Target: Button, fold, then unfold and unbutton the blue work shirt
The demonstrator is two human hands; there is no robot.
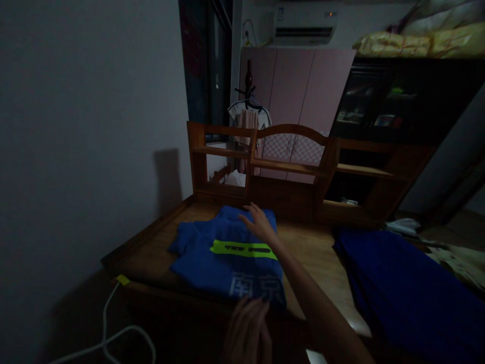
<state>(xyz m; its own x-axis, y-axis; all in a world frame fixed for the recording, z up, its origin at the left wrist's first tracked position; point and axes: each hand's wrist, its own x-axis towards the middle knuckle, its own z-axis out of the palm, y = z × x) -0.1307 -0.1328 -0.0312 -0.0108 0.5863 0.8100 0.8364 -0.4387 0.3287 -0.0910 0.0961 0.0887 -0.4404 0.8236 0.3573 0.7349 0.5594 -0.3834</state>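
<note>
A folded blue shirt [227, 258] with a neon yellow stripe lies on the wooden desk [322, 258]. My right hand [258, 222] reaches across it and rests flat on the shirt's far edge, fingers stretched out. My left hand [248, 328] is low in the dim foreground at the shirt's near edge. Its fingers are extended, with the tips at the hem by the pale printed characters. Neither hand holds anything.
A dark blue cloth [409, 288] covers the desk's right side, with pale clothes [458, 255] beyond it. A wooden shelf unit [288, 169] stands along the desk's back. A white cable [113, 333] hangs off the front left corner. The wall is close on the left.
</note>
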